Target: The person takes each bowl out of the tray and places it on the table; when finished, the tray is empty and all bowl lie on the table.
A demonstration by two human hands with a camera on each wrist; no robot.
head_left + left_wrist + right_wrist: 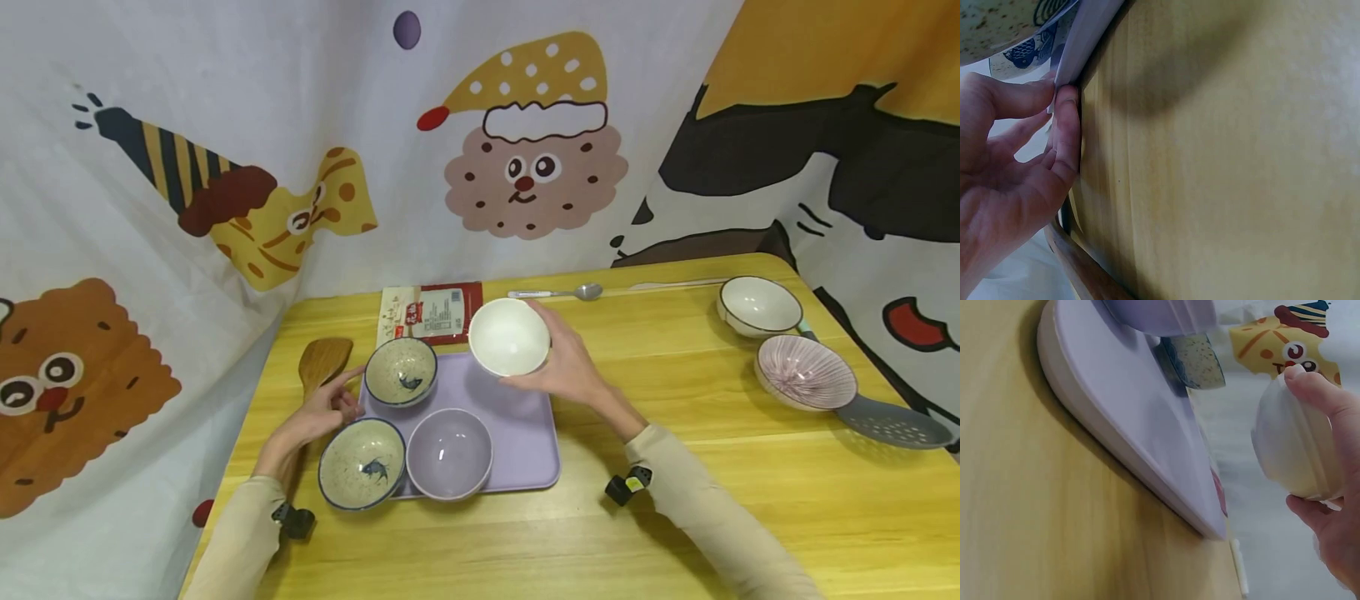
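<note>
My right hand point(564, 360) grips a white bowl point(508, 337) at its side, holding it above the back right of a lilac tray point(521, 442). In the right wrist view thumb and fingers span the white bowl point(1294, 444), clear of the tray point(1129, 419). At the tray's left edge, my left hand point(321, 414) pinches the rim, thumb above and finger underneath in the left wrist view. Two speckled bowls with blue rims, one behind point(401, 371) and one in front point(362, 463), sit at the tray's left side. Beside the front one is a purple bowl point(450, 454).
A wooden spatula point(326, 358) lies left of the tray. Behind it are a food packet point(442, 312) and a metal spoon point(587, 292). Far right stand a dark-rimmed white bowl point(760, 306) and a striped bowl point(806, 372), near a grey slotted utensil point(896, 422).
</note>
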